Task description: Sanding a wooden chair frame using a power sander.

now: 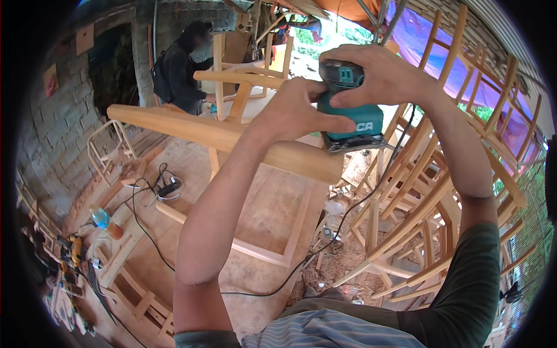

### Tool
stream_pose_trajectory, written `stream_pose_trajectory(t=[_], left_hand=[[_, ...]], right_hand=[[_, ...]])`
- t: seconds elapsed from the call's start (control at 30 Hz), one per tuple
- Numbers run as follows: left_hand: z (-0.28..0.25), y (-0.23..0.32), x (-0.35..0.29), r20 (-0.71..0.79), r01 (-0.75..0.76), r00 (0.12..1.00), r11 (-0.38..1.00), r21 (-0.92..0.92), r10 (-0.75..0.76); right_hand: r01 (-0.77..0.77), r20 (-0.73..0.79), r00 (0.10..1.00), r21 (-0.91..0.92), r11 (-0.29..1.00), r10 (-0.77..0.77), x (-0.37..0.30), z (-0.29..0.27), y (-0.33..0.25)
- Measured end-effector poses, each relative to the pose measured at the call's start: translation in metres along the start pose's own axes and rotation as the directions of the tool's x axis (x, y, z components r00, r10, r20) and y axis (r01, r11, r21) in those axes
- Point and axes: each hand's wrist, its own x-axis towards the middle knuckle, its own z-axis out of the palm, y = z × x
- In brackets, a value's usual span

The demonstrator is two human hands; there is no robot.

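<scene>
A teal and black electric sander [351, 119] sits against the end of a thick, pale wooden beam [226, 136], its flat base low by the beam's right end. My right hand [386, 75] wraps over the top of the sander. My left hand [290, 113] grips its left side, thumb across the body; some of its fingertips are hidden behind the tool. The beam belongs to a wooden chair frame [238, 101] lying across the worktable [270, 200]. From the sander a black cord [371, 194] runs down and back to the left.
A person in dark clothes [180, 69] works beyond the table near other chair parts. Stacked wooden chair frames [418, 249] crowd the right side. A plug with cables [168, 188], a bottle [101, 217] and a yellow power tool [76, 250] lie at the left.
</scene>
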Motion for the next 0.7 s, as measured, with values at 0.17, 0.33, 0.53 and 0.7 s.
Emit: stream_pose_trajectory(t=[0.17, 0.33, 0.53, 0.7], left_hand=[[-0.004, 0.003, -0.006, 0.065, 0.014, 0.998, 0.993, -0.119, -0.006], [-0.009, -0.001, -0.005, 0.038, 0.09, 0.995, 0.996, 0.019, -0.091], [-0.005, 0.003, -0.005, -0.018, 0.038, 0.999, 0.997, -0.069, -0.039], [-0.004, -0.002, -0.006, 0.035, 0.054, 0.998, 0.993, -0.103, -0.051]], right_hand=[[0.01, -0.004, 1.0, 0.04, 0.999, -0.01, 0.005, 0.002, -0.003], [-0.017, -0.01, 1.0, 0.068, 0.998, 0.018, 0.008, 0.011, 0.005], [0.0, -0.049, 0.999, -0.019, 1.0, -0.001, 0.009, 0.006, -0.003], [0.004, -0.017, 1.0, -0.004, 1.0, -0.004, 0.006, 0.004, -0.005]])
